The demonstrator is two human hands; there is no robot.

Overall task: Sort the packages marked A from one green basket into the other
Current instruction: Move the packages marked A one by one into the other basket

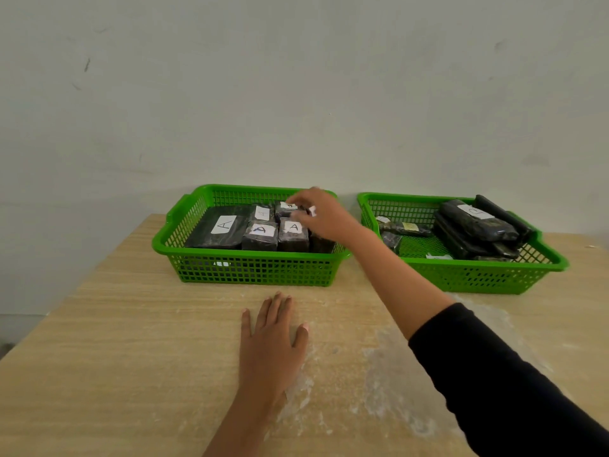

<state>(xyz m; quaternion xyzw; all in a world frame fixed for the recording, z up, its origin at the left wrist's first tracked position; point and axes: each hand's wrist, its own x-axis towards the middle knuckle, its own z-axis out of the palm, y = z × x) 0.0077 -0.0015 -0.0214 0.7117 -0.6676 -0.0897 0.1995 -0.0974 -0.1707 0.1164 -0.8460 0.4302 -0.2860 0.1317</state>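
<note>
Dark wrapped packages (260, 237) with white A labels packed in left green basket (197, 255), right hand (321, 216) fingers pinched on rear package (286, 211), left hand (273, 338) laid flat, fingers spread, on worktop (131, 357)

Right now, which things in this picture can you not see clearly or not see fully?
All in the head view:
- Far-right package in the left basket: the right hand hides part of its label and whether the fingers grip it.
- Packages in the right basket: their small labels are too blurred to read.
- Top package there: its label letter is unclear.
- Left hand: flat on the table; its forearm is cut off by the bottom edge.
</note>
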